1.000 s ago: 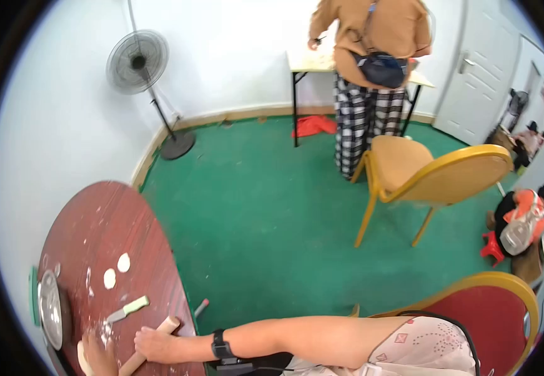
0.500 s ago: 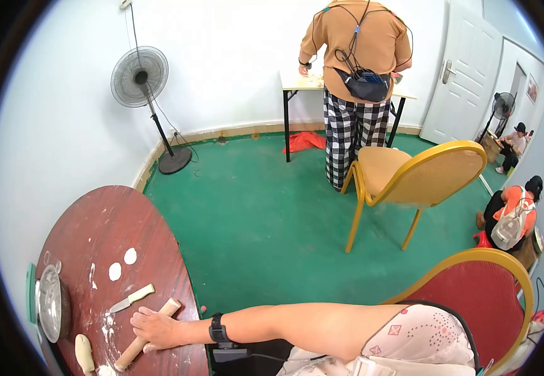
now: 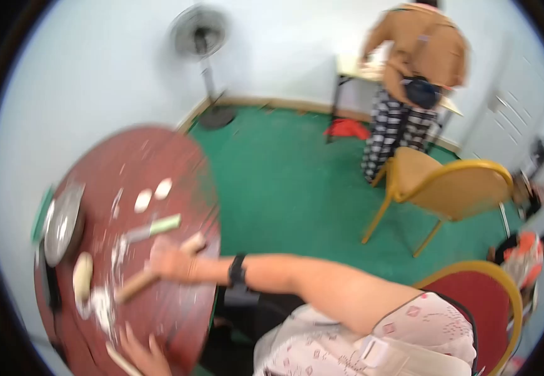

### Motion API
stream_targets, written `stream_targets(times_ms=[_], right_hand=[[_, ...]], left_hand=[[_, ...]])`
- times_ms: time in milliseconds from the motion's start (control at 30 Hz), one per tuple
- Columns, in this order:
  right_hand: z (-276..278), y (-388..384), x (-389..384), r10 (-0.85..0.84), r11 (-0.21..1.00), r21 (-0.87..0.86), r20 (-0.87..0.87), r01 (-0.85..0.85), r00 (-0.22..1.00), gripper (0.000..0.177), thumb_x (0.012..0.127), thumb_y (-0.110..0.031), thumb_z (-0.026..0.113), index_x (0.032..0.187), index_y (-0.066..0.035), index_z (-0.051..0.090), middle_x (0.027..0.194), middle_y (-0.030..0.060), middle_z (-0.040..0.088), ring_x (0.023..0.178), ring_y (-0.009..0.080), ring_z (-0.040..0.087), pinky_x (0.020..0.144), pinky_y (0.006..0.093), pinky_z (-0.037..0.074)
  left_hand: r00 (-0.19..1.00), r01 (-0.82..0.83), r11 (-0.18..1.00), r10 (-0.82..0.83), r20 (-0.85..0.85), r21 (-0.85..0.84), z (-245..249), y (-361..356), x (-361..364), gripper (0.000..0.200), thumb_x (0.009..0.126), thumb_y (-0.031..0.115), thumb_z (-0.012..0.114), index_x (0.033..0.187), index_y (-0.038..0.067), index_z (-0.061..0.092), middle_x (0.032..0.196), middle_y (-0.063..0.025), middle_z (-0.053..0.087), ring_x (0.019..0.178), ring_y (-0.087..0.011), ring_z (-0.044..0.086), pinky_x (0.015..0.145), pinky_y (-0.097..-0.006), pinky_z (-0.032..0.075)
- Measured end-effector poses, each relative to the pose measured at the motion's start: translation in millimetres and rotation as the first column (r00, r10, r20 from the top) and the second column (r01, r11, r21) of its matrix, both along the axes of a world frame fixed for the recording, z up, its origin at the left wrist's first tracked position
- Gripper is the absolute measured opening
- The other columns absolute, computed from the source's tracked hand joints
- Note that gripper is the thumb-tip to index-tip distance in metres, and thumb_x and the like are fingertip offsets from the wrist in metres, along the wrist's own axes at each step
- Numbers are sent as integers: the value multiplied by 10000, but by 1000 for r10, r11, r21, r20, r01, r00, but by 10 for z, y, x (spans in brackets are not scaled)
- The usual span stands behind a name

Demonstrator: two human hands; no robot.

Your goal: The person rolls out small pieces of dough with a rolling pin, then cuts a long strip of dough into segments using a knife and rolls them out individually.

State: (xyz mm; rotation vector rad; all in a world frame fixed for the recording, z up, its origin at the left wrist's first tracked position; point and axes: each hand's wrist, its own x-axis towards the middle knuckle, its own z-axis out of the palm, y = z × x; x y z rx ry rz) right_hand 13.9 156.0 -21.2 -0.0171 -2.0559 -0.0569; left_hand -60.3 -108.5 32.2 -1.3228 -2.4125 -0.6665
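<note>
My right hand (image 3: 173, 260) lies over a wooden rolling pin (image 3: 135, 287), its fingers on the middle and both ends of the pin showing. At the bottom edge my left hand (image 3: 141, 356), blurred and partly cut off, has its fingers apart. A pale, long strip (image 3: 121, 360) runs alongside those fingers, too smeared to name. A roll of dough (image 3: 83, 276) lies near white flour (image 3: 103, 308) on the round table (image 3: 159, 150). Past the pin rests a knife (image 3: 165, 223) with a light green handle, and beyond it two small flat dough rounds (image 3: 143, 200), (image 3: 164, 188).
A metal bowl (image 3: 65, 227) stands at the table's left edge, with a dark long object (image 3: 48, 282) below it. A yellow-framed chair (image 3: 454, 191) and a red-backed chair (image 3: 472, 301) are on the right. Near a far table, a person (image 3: 432, 47) bends forward beside a fan (image 3: 200, 34).
The view has swung, so the table and room sit differently in it. My left hand has come into view at the bottom. My right hand is still on the rolling pin.
</note>
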Motion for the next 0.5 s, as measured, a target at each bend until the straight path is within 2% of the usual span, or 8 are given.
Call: stream_targets(times_ms=[67,133,200,233,300,400,433,500], right_hand=[[57,10,85,108,994,-35,43,-106,993,266,756,-166,569,1010,-113,631,973,68,588,946,252,548,874,450,418],[-21,23,33,37,999,-38,78,-34,996,381,736,-151,585,1113,-122,635,1209,111,570,1143,289,506,971,488,384],[22,55,71,133,991,-5,10,-133,991,363,706,-142,650,1067,-105,652,1239,129,556,1170,313,498,1004,557,348],[-20,100,47,203,979,-14,5,-203,979,300,729,-156,703,1021,-105,657,1244,116,560,1173,297,517,1008,577,335],[248,14,144,173,985,-1,164,-175,971,166,790,-179,682,933,-99,654,1197,106,597,1180,279,532,1052,529,342],[581,83,115,287,955,24,192,-297,939,304,774,-149,715,1062,-98,633,1258,117,565,1188,283,528,1048,522,364],[782,62,118,250,965,18,218,-260,943,371,776,-153,721,1127,-91,619,1299,135,536,1194,300,522,1051,509,372],[1125,40,188,401,895,-364,401,-258,824,454,820,-152,690,1247,-63,566,1406,175,433,1257,331,469,1057,440,386]], left_hand=[[993,-23,1000,23,117,-1,-21,-76,80,599,847,122,644,1401,41,430,1461,-221,353,1362,-379,318,1130,-458,238],[991,2,1000,-4,134,19,162,-130,166,592,823,110,663,1375,48,459,1459,-216,355,1351,-386,336,1107,-445,291],[991,-70,997,68,116,15,295,-241,161,480,831,147,673,1280,33,548,1433,-187,394,1368,-376,308,1119,-441,266],[995,-90,996,89,42,16,290,-357,89,415,826,135,682,1213,21,584,1409,-182,424,1349,-396,340,1097,-444,308],[974,-146,985,127,189,89,431,-569,40,154,817,79,675,927,-16,624,1389,-190,456,1304,-363,431,1059,-421,355],[929,-264,960,228,293,90,659,-915,0,192,799,20,660,660,-27,536,1386,-195,466,1278,-291,479,1008,-370,398],[892,-282,953,218,395,111,741,-1028,-27,85,799,26,655,783,-34,598,1364,-188,491,1280,-283,475,1008,-370,406],[921,-257,944,175,347,206,932,-1043,0,205,815,26,632,1013,-28,641,1334,-184,526,1288,-263,468,1034,-374,388]])
